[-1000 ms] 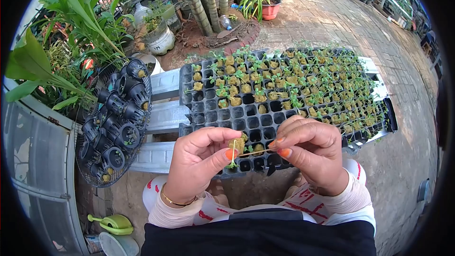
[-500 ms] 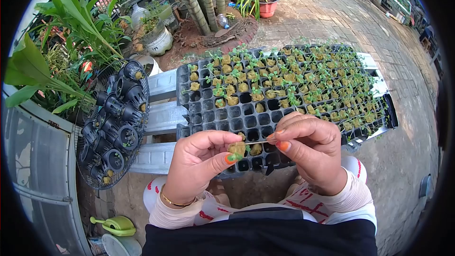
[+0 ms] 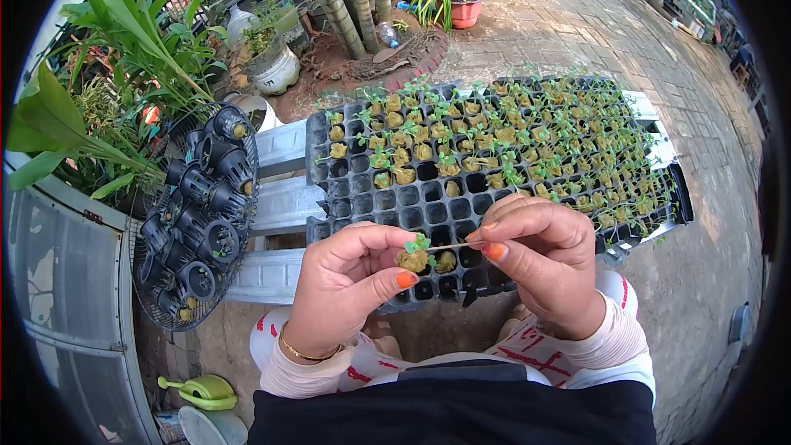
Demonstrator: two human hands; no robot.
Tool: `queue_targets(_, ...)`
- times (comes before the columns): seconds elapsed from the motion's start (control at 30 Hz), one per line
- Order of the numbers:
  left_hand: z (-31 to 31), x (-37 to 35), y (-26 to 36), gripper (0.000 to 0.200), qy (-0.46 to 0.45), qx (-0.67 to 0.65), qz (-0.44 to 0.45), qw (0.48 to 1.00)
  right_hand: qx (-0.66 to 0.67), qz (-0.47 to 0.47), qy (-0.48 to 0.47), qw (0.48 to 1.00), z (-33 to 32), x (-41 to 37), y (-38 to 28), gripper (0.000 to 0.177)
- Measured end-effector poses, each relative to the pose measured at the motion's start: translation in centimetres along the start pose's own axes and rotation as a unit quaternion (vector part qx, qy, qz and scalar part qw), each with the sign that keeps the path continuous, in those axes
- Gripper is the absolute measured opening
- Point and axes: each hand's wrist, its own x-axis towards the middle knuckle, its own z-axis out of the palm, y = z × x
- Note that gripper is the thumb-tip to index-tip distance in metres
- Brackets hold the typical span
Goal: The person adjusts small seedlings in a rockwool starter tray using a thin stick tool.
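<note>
My left hand (image 3: pixel 350 274) pinches a small brown plug (image 3: pixel 414 260) with a green seedling (image 3: pixel 418 243) on it. Between the fingertips of my right hand (image 3: pixel 540 259) is a thin stick (image 3: pixel 453 245), whose left end reaches the seedling. Both hands are over the near edge of a black seedling tray (image 3: pixel 362 201). One plug (image 3: pixel 446 261) sits in a tray cell just right of the held one. Farther back and to the right, many cells hold plugs with green sprouts.
A wire basket (image 3: pixel 256 166) of black net pots stands at the left of the slatted white bench (image 3: pixel 284 202). Leafy plants (image 3: pixel 124 41) rise behind it. A green watering can (image 3: pixel 208 391) is on the ground at the lower left, and a red pot (image 3: pixel 467 11) stands beyond the bench.
The seedling's leaves have moved from under my left thumb area to above the plug, near the stick. The plug shows more fully between my left fingertips. My right hand has barely moved.
</note>
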Motion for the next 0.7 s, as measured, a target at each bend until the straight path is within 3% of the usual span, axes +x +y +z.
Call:
queue_targets(0.4, -0.1, 0.3, 0.0, 0.033, -0.005, 0.053, 0.021, 0.998, 0.023, 0.025, 0.000, 0.999, -0.5, 0.1, -0.5, 0.017)
queue_targets(0.53, 0.3, 0.2, 0.0, 0.032, 0.009, -0.037, -0.010, 0.999, 0.113, 0.029, 0.010, 0.993, -0.8, 0.8, -1.0, 0.024)
queue_targets(0.6, 0.4, 0.2, 0.0, 0.032, 0.014, -0.065, -0.034, 0.997, 0.098, 0.039, 0.015, 0.994, -0.7, 1.2, -1.2, 0.027)
queue_targets(0.7, 0.5, 0.3, -0.1, 0.033, 0.017, -0.165, -0.076, 0.983, 0.103, 0.150, -0.018, 0.983, -0.6, 1.2, -1.6, 0.030)
